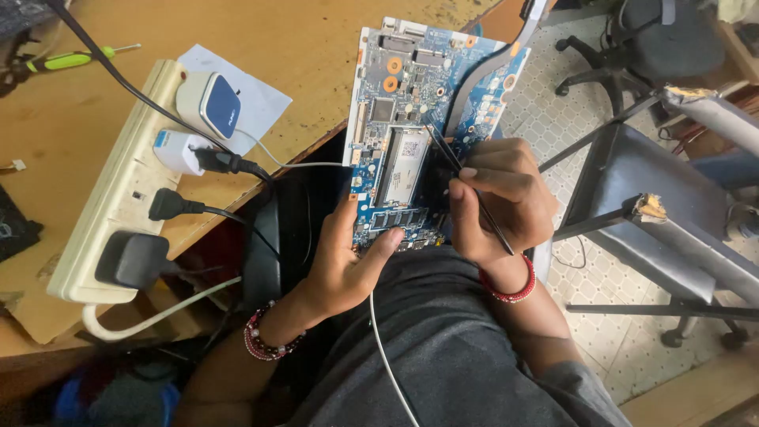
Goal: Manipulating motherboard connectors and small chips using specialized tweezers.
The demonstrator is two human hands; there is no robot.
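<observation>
A blue laptop circuit board [411, 87] with a silver shielded module and a copper heat pipe rests between the table edge and my lap. My left hand [348, 261] grips the board's near left corner from below, thumb across its lower edge. My right hand [498, 198] holds thin black tweezers [458, 170], their tips touching the board's middle next to the silver module. Both wrists wear beaded bracelets.
A cream power strip [118, 190] with several plugs and chargers lies on the wooden table [277, 39] at left. A green-handled screwdriver [67, 59] sits far left. A white cable [387, 356] runs over my lap. Metal chair frames [648, 205] stand right.
</observation>
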